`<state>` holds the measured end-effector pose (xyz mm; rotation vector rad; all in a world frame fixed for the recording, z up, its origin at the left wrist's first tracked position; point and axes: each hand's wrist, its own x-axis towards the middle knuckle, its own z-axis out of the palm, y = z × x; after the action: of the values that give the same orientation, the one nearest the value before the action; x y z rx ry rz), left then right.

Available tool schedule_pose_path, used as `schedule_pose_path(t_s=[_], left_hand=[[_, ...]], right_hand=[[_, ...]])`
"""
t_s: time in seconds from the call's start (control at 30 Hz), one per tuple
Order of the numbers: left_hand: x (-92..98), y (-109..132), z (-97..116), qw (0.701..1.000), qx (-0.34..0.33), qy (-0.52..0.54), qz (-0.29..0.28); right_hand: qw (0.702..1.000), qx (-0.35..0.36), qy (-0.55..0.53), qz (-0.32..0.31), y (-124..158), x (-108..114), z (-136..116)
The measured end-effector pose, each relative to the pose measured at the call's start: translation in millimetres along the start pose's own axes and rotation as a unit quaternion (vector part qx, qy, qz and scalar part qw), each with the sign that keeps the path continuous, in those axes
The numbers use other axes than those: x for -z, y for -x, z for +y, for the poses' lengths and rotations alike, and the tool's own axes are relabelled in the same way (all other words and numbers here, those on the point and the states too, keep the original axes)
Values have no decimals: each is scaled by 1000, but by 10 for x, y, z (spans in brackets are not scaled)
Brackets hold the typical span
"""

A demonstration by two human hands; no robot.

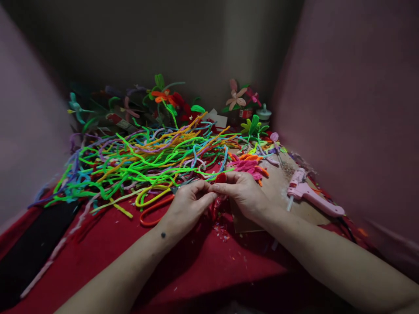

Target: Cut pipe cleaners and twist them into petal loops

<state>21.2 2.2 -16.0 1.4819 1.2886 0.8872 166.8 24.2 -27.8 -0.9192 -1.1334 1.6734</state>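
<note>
My left hand [188,203] and my right hand [244,192] meet at the middle of the view, their fingertips pinched close together. Between the fingers of my right hand shows a small red piece [221,178]; its lower part is hidden by the fingers. What my left fingertips pinch is too small to make out. Red-handled scissors [153,211] lie just left of my left hand. Behind both hands spreads a tangled pile of fuzzy stems [137,165], mostly green, with yellow, blue and purple ones. Pink and orange fuzzy pieces [248,168] lie beyond my right hand.
A pink glue gun [307,196] rests on a brown board [255,222] at the right. Fuzzy flowers [236,98] stand at the back near a small white-lidded container [263,114]. A black flat object [36,244] lies left on the red cloth [196,270], which has scattered scraps.
</note>
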Motion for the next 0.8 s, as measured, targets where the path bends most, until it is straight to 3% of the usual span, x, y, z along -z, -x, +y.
schedule_pose_path(t_s=[0.23,0.57,0.8], left_hand=[[20,-32,-14,999,11,32,-5],[5,-14,-27,998,9,59,-14],[2,5,41,995,54,81,-32]], right_hand=[[999,34,7,-27,-52,46,47],[985,144,96,25,-14,37,-3],[988,126,74,48,-53,75,-33]])
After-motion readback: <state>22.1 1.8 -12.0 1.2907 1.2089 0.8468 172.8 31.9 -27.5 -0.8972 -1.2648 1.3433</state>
